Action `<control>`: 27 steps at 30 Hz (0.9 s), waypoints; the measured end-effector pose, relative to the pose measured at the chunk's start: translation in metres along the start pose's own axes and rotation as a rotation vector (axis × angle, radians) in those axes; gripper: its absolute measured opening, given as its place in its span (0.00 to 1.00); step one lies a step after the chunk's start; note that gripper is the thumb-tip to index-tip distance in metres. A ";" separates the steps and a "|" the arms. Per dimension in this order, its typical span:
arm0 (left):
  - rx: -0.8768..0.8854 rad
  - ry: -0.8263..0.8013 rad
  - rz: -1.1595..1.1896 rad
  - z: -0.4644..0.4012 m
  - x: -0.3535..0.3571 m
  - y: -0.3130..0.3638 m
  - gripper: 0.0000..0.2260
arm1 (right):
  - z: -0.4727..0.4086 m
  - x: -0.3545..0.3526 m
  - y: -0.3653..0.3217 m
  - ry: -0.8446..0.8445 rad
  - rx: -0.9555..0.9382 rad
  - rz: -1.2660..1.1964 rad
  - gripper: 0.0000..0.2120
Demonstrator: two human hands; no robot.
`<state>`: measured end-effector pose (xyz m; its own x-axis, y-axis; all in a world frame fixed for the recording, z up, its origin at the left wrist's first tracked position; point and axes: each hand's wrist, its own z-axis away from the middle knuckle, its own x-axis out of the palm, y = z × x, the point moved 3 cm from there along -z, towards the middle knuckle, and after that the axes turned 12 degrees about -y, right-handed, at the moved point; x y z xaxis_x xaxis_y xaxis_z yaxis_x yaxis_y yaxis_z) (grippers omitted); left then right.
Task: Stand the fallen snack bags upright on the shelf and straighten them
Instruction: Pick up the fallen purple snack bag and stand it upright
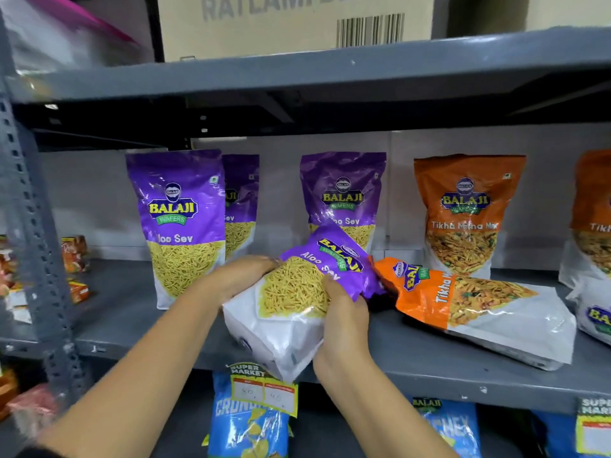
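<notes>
A purple Aloo Sev bag is tilted over the front of the grey shelf, top end pointing back right. My left hand grips its left side and my right hand grips its right side. Just to its right an orange Tikha Mitha Mix bag lies flat on the shelf. Three purple Aloo Sev bags stand upright behind: one at the left, one behind it, one at the centre. An orange bag stands upright at the back right.
More bags stand and lie at the far right edge. A cardboard box sits on the shelf above. Blue snack bags hang below the shelf lip. A perforated steel upright runs down the left, with small packs beyond it.
</notes>
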<state>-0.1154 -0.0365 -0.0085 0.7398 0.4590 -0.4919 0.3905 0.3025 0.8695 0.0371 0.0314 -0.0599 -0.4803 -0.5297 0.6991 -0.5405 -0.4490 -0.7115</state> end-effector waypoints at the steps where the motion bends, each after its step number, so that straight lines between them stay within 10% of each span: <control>1: 0.046 0.077 -0.012 0.009 -0.001 0.002 0.17 | 0.003 0.003 0.000 -0.022 -0.010 -0.033 0.17; 9: 0.457 0.599 0.270 0.086 0.014 0.012 0.11 | 0.012 0.013 -0.026 -0.199 0.001 -0.193 0.14; 27: 0.558 0.822 0.689 0.098 0.088 -0.009 0.13 | -0.008 -0.022 -0.091 -0.478 -0.041 0.105 0.16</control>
<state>0.0004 -0.0804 -0.0551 0.3960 0.8373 0.3771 0.3840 -0.5240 0.7602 0.0914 0.0894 -0.0098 -0.1679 -0.8459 0.5062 -0.5378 -0.3517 -0.7662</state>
